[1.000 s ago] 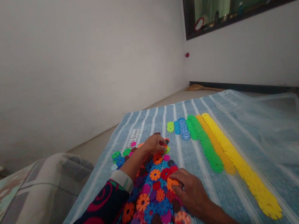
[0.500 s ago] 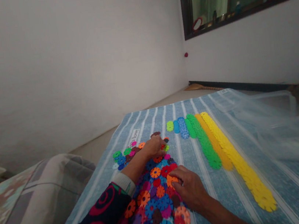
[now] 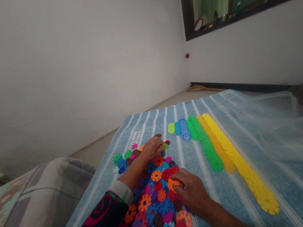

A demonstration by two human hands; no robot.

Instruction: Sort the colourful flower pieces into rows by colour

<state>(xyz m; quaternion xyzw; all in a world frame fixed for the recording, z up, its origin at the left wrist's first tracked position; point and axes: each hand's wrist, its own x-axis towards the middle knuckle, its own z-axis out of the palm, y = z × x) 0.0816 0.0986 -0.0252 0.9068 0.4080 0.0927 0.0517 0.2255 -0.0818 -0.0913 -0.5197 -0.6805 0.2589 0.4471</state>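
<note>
The orange disc (image 3: 173, 183) lies at the right edge of the mixed disc pile (image 3: 153, 209), at the fingertips of the right hand (image 3: 193, 193), whose thumb and fingers are pinched closed on its rim. The left hand (image 3: 152, 149) rests at the pile's far end, fingers curled over discs there; whether it grips one cannot be determined. A green row (image 3: 207, 147) and a yellow row (image 3: 240, 163) lie right of the pile.
</note>
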